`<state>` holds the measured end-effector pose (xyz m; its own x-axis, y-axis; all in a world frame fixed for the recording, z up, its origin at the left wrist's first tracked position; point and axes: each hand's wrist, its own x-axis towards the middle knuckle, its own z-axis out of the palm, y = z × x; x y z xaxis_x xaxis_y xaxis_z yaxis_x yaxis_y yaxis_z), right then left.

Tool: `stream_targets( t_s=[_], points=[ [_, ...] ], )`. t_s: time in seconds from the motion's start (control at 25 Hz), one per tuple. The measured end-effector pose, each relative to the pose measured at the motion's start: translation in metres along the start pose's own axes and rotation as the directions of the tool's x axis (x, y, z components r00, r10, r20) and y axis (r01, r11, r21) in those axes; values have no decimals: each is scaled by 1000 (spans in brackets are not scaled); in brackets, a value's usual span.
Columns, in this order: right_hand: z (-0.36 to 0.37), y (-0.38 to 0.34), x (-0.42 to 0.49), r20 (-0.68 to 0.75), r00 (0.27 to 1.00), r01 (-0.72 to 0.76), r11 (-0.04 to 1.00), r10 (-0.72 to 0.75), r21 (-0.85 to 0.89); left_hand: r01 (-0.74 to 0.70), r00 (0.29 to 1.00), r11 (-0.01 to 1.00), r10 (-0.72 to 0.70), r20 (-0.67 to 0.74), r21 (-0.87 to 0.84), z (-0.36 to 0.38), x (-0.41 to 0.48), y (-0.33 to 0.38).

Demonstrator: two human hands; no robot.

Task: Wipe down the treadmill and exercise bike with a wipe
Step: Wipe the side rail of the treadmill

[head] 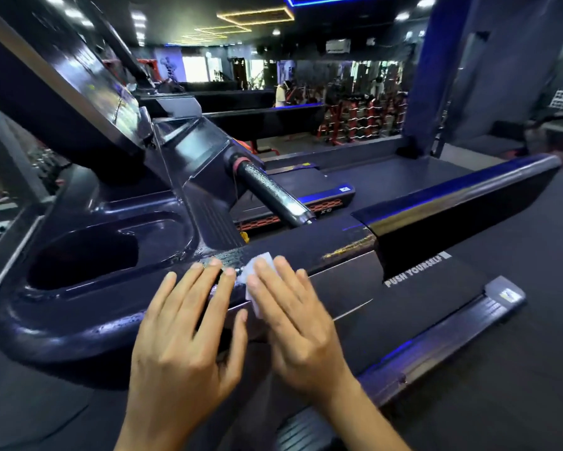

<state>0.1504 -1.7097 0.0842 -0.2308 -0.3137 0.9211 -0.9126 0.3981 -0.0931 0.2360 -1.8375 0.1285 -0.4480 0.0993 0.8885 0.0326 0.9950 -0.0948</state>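
Wiping the treadmill (338,252) now, on the front ledge of its console, just right of the cup holder (88,255). Presses the white wipe (260,260) flat there under the straight fingers of the right hand (293,317); rests the left hand (189,323) just beside, fingers straight and slightly spread, holding nothing. Shows a wet sheen beside the wipe. Probably early in the task, with no exercise bike in view. Next likely calls for sliding the wipe rightward along the dry ledge, then over the grip bar (273,193).
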Motion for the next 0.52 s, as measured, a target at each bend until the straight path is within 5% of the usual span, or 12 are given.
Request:
stream_targets(
  t_s=[0.04,0.08,0.16,0.2,0.24,0.32,0.4,0.44,0.52],
  points=[
    [-5,18,-5,-39,999,-5,1000,4,-24,0,1000,1000,0,-3,5,0,-1,0],
    [-8,35,-8,-130,979,-160,987,157,-17,2,1000,1000,-2,-6,14,1,-2,2],
    [-13,47,1,-301,795,-513,848,527,131,4,1000,1000,-3,-14,31,2,-3,3],
    [-9,40,6,-309,757,-549,817,576,176,3,1000,999,-2,-15,38,2,-3,4],
    [-4,26,9,-275,816,-482,861,509,162,2,1000,999,-1,-12,46,3,-2,4],
    [4,4,-2,-129,980,-142,988,150,66,3,1000,998,-2,-5,60,3,-3,4],
    [-1,28,-11,-89,996,-2,999,-2,-52,8,1000,998,-7,-8,64,3,-3,5],
    [-6,45,-12,-163,978,-135,990,127,-41,15,1000,998,-14,-11,69,3,-3,6],
    [-15,62,2,-330,802,-482,866,497,134,27,1000,996,-26,-12,80,3,-3,8]
  ],
)
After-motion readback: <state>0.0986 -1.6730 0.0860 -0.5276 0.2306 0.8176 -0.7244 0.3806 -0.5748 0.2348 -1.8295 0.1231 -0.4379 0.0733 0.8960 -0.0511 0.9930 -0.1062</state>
